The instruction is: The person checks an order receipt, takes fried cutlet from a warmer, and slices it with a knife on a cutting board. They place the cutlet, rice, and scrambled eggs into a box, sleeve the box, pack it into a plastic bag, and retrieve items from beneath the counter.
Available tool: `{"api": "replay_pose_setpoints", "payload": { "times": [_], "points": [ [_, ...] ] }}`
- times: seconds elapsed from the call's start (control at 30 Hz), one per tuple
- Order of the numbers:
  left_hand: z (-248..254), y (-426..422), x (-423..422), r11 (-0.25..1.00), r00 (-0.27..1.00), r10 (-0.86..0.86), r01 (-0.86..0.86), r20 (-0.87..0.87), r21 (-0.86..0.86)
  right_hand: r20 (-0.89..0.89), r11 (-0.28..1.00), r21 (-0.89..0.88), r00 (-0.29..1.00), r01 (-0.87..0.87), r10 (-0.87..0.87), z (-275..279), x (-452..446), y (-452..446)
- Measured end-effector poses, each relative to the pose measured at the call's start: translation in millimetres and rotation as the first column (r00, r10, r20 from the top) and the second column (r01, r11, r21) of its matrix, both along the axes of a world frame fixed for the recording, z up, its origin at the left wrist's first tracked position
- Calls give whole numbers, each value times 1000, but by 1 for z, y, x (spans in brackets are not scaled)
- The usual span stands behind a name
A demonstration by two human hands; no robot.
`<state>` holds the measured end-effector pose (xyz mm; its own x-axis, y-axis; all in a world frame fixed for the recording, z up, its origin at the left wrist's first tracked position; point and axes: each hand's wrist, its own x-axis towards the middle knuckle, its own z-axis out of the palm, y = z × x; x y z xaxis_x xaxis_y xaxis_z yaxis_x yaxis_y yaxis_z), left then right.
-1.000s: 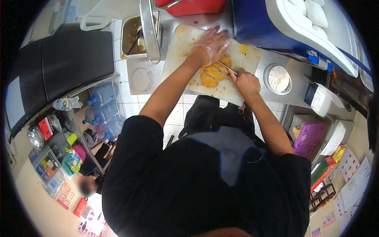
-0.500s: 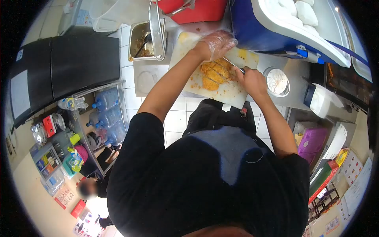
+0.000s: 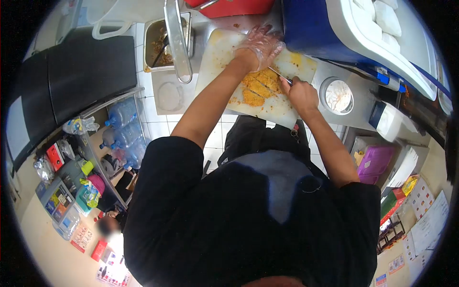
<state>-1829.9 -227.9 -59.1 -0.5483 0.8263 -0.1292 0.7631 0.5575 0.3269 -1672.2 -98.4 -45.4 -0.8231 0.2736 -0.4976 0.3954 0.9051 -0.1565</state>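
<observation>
A golden-brown breaded cutlet, cut across into strips, lies on a white rectangular plastic cutting board dotted with orange crumbs. A knife with a thin metal blade and dark handle slants across the cutlet's far part. The bare right hand is wrapped around that handle. The left hand, in a clear plastic glove, reaches over the board's far part with its fingers extended, apart from one another; its heel is right by the cutlet's far edge, and whether it presses on the food cannot be told. Beneath the board is a grey stainless-steel counter. To the board's right stands a round metal bowl with white contents; to its left, a rectangular steel pan containing brown residue and a dark utensil. Beyond the board are a red container and a blue-and-white cooler box.
</observation>
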Motion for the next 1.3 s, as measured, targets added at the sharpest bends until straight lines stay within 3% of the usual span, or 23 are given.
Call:
{"api": "replay_pose_setpoints", "payload": {
  "times": [0.07,0.17,0.27,0.4,0.5,0.63,0.9,1.1,1.3],
  "points": [
    [4,-3,3,1000,1000,7,-7,-22,4,-12,1000,3,1000,7,-7,1,3,-3],
    [13,5,-9,989,991,21,-1,132,-149,-37,999,-42,999,14,-16,8,-1,1],
    [52,-4,-2,997,965,26,-44,260,66,-132,999,-32,991,6,-10,36,5,-6],
    [49,-20,9,937,990,-134,115,38,329,-77,986,-149,994,68,-80,73,36,-23],
    [43,-35,24,954,978,-208,200,12,222,-76,982,-177,994,63,-78,65,52,-34],
    [16,-45,30,960,988,-154,141,34,241,-87,987,-153,995,43,-57,49,57,-38],
    [18,-49,33,967,990,-111,87,87,240,-80,989,-146,996,23,-35,38,56,-44],
    [-2,-52,37,943,999,-23,9,38,332,-82,995,-99,996,-28,20,28,54,-45],
    [-15,-48,36,964,1000,25,-23,-7,263,-44,996,-89,999,-30,26,25,47,-42]
  ]
}}
